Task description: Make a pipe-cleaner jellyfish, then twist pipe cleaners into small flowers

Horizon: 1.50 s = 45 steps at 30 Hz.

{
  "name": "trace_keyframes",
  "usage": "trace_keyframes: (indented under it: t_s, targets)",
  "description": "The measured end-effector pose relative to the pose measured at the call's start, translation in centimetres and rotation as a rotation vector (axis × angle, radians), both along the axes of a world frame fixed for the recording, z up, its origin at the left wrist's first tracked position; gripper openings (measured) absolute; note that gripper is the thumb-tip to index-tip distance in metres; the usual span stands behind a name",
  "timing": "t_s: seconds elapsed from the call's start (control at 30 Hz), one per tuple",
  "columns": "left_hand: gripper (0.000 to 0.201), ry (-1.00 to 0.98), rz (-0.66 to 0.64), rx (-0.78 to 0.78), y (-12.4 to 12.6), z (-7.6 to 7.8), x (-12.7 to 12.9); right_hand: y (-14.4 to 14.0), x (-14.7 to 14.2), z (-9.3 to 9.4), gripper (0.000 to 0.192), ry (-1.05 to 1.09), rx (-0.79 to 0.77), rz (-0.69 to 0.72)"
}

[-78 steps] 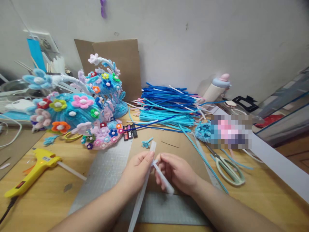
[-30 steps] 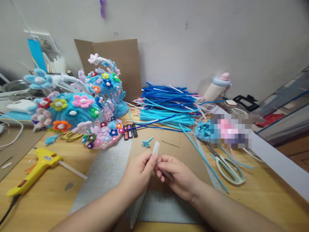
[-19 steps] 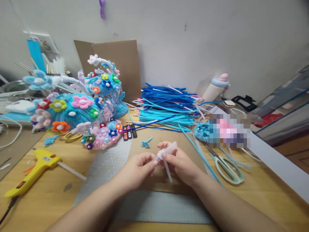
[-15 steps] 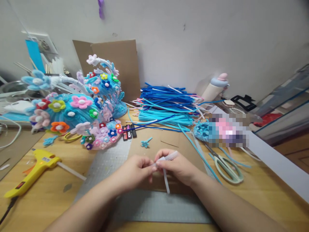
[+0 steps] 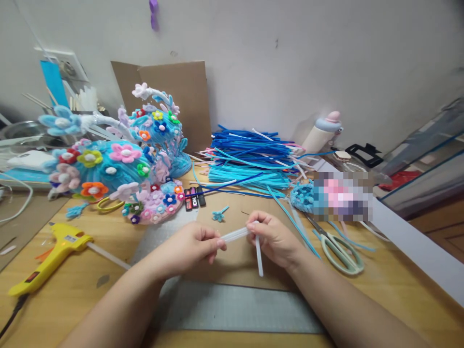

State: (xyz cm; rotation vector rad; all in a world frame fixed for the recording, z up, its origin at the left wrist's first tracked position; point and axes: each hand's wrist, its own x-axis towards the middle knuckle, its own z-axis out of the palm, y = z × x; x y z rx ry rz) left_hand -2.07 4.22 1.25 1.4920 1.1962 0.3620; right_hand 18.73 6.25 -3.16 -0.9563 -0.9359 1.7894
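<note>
A: The left hand point(image 5: 195, 246) pinches one end of a white pipe cleaner point(image 5: 235, 235) between thumb and fingertips, and the right hand point(image 5: 276, 238) is closed around the bend, with the other leg hanging down past its palm. The stem sits just above the brown cardboard sheet point(image 5: 235, 261), between the two hands.

B: What could spoil it?

A: Probably the fold. If the right hand presses unevenly, the wire may kink off-centre and the two legs come out unequal. The free leg could also slip from the grip, since only the fingertips hold it. The yellow glue gun point(image 5: 47, 253) lies well to the left and the scissors point(image 5: 340, 249) to the right, both clear of the hands, so they seem no hazard.

B: And compared with a couple of seconds ago?

A: Then the stem ran long and nearly straight, down toward the table edge, with both hands close together. Now it is folded, one leg level and one hanging, and the hands have drawn apart.
</note>
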Motion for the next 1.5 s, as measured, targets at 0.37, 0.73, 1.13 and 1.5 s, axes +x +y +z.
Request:
trace_keyframes:
  t_s: [0.37,0.73,1.13,1.5]
  targets:
    - [0.011,0.516,-0.008,0.459,0.7,-3.2,-1.3,1.9,1.9,-0.5,0.030,0.056,-0.083,0.019]
    - [0.015,-0.275,0.081,0.425,-1.3,-1.4,3.0,-2.1,-1.2,0.1,0.032,0.352,-0.252,0.441]
    - [0.029,-0.629,0.510,-0.117,-0.4,-3.4,3.2,-2.2,-1.9,-0.1,0.033,0.112,0.013,0.048]
    - [0.027,-0.867,0.538,-0.325,-0.7,-3.0,3.5,-2.0,-1.6,-0.9,0.020,-0.006,0.193,-0.035]
